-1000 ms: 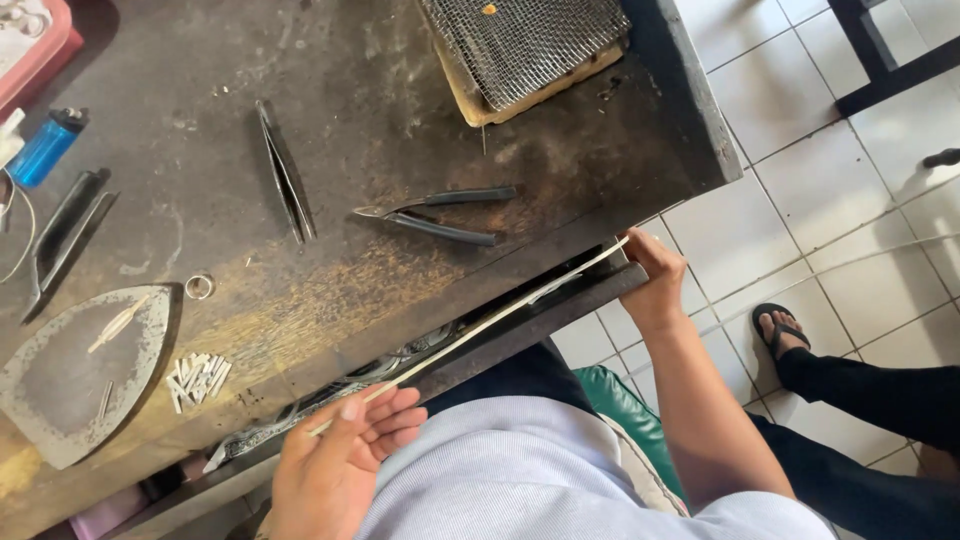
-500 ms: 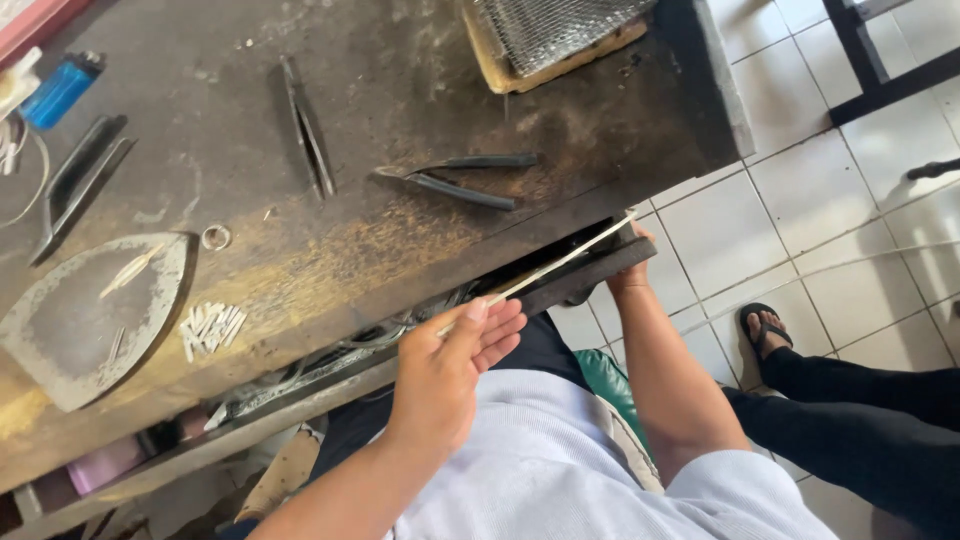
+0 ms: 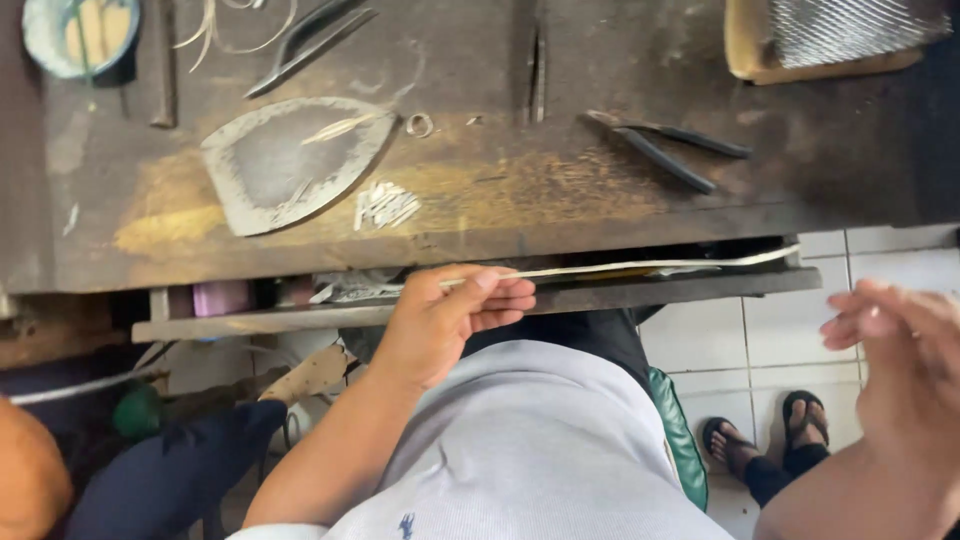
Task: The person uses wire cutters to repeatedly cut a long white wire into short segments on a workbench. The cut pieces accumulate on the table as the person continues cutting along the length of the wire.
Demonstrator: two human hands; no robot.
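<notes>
worn wooden bench [image 3: 560, 190]. left hand [image 3: 455, 315] pinches thin metal strip [image 3: 650, 267]; right hand [image 3: 895, 350] open, empty, blurred. held at one end only, strip could sag or slip.

The person wears a light grey shirt with short sleeves. The cloth looks soft and has tiny ribs in it. Low on the front there is a small dark blue picture sewn on. Both arms are bare from the sleeves down. The left hand [image 3: 445, 315] is bare, with no ring, watch or glove. The right hand [image 3: 905, 350] is bare too, and it looks blurry. Dark trousers show just past the shirt.
</notes>
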